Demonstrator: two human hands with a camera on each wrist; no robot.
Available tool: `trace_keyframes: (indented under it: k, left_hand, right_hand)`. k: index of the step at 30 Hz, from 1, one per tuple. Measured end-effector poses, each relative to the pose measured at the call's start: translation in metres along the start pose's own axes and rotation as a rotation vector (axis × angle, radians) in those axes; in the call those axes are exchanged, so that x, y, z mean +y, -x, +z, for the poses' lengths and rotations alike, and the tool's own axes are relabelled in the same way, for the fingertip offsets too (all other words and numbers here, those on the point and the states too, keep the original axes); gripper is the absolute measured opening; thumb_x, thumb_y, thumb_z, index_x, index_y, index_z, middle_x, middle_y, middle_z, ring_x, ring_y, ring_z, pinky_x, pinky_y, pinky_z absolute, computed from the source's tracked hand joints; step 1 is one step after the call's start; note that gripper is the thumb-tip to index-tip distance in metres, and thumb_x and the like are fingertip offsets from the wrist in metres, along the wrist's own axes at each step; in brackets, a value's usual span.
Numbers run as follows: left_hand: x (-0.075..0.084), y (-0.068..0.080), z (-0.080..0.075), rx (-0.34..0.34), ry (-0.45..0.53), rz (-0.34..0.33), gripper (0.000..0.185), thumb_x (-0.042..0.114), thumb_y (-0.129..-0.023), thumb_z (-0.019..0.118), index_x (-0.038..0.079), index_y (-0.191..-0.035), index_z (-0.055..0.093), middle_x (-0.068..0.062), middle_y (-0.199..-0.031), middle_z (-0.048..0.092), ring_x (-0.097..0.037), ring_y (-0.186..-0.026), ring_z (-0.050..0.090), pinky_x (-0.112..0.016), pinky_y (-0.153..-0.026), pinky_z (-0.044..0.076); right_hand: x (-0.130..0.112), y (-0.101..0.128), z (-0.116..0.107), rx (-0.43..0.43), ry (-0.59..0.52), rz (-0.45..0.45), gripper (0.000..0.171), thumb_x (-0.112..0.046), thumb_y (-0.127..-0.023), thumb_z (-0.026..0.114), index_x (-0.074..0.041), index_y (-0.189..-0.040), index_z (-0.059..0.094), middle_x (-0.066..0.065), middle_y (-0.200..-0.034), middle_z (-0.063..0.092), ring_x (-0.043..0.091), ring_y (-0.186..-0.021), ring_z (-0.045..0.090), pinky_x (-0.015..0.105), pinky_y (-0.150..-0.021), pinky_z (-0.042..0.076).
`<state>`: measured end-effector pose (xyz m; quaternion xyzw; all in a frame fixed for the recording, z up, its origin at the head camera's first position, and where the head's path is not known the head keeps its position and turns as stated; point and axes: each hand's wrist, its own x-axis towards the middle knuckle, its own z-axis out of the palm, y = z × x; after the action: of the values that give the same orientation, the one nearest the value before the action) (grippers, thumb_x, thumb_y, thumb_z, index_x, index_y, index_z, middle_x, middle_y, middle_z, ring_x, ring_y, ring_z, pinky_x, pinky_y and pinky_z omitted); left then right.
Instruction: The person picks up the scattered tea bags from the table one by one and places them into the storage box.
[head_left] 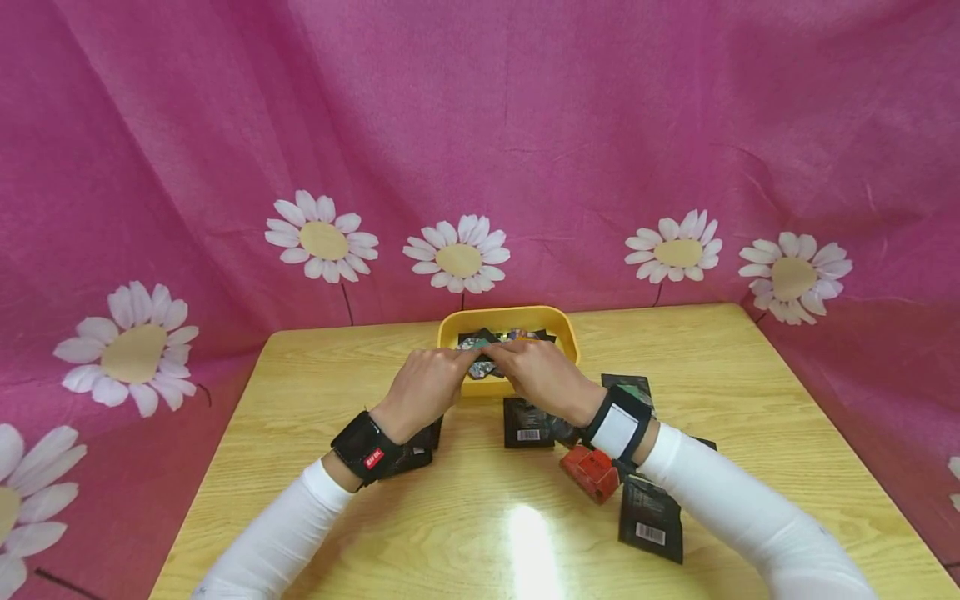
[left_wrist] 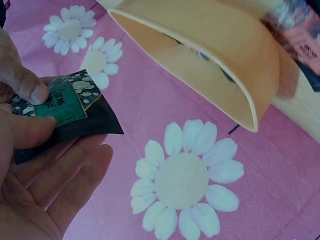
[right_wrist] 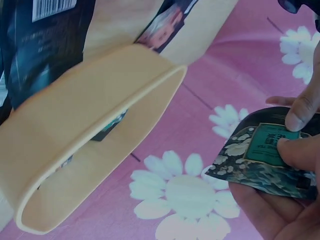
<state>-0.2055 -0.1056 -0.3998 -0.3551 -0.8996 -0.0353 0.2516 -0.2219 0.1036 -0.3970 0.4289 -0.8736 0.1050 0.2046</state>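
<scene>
Over the yellow tray [head_left: 570, 337] at the bench's far edge, left hand [head_left: 423, 387] and right hand [head_left: 543, 379] are both pinching one green-label packet [head_left: 480, 350], some packets already sitting inside, several dark packets [head_left: 651, 518] waiting near the front.

head view looks down from above; wrist views closely share the yellow tray [left_wrist: 225, 55].

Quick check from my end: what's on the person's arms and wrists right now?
Both arms wear long white sleeves. The left hand has a black wrist strap with a small red label. The right hand has a black strap with a white panel, a red camera block under it.
</scene>
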Motion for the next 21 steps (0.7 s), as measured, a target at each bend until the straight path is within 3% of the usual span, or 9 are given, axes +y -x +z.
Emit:
trace_keyframes:
  k: [5,11,14,18,21]
  left_hand:
    - [-0.011,-0.011,0.010,-0.021,-0.002,-0.029,0.037,-0.003,-0.082,0.066,0.011,-0.116,0.068,0.002,-0.070,0.066,-0.011,-0.053,0.055,-0.027,-0.044,0.042]
    - [-0.025,-0.024,0.023,0.021,-0.044,-0.049,0.031,0.003,-0.086,0.067,0.013,-0.115,0.068,-0.002,-0.074,0.069,-0.019,-0.058,0.063,-0.033,-0.047,0.048]
    - [-0.033,-0.031,0.030,0.028,-0.062,-0.079,0.030,0.005,-0.089,0.066,0.015,-0.118,0.069,-0.004,-0.077,0.072,-0.023,-0.063,0.067,-0.037,-0.050,0.051]
    - [-0.041,-0.039,0.038,-0.002,-0.023,-0.131,0.031,0.005,-0.091,0.064,0.015,-0.120,0.070,-0.005,-0.090,0.075,-0.024,-0.072,0.070,-0.040,-0.056,0.054]
    - [-0.046,-0.043,0.048,-0.035,0.025,-0.185,0.030,0.007,-0.093,0.062,0.015,-0.120,0.070,-0.004,-0.096,0.076,-0.025,-0.078,0.071,-0.043,-0.060,0.055]
  right_hand:
    - [0.012,-0.010,0.006,0.033,0.013,0.011,0.027,-0.003,-0.092,0.063,-0.006,-0.119,0.068,0.005,-0.102,0.075,0.019,-0.085,0.072,0.034,-0.069,0.059]
    - [0.026,-0.022,0.017,0.050,0.013,0.063,0.026,0.000,-0.092,0.058,-0.007,-0.116,0.066,0.003,-0.087,0.071,0.016,-0.071,0.067,0.035,-0.060,0.056]
    - [0.031,-0.030,0.023,0.047,0.024,0.114,0.027,-0.004,-0.095,0.057,-0.006,-0.121,0.064,0.006,-0.098,0.073,0.020,-0.077,0.070,0.037,-0.065,0.057]
    - [0.036,-0.040,0.033,0.020,0.063,0.186,0.030,-0.011,-0.099,0.055,-0.004,-0.128,0.063,0.011,-0.123,0.069,0.027,-0.101,0.071,0.041,-0.080,0.059]
    - [0.041,-0.044,0.044,-0.002,0.095,0.222,0.032,-0.014,-0.100,0.054,-0.003,-0.129,0.063,0.012,-0.126,0.068,0.028,-0.103,0.071,0.041,-0.080,0.059]
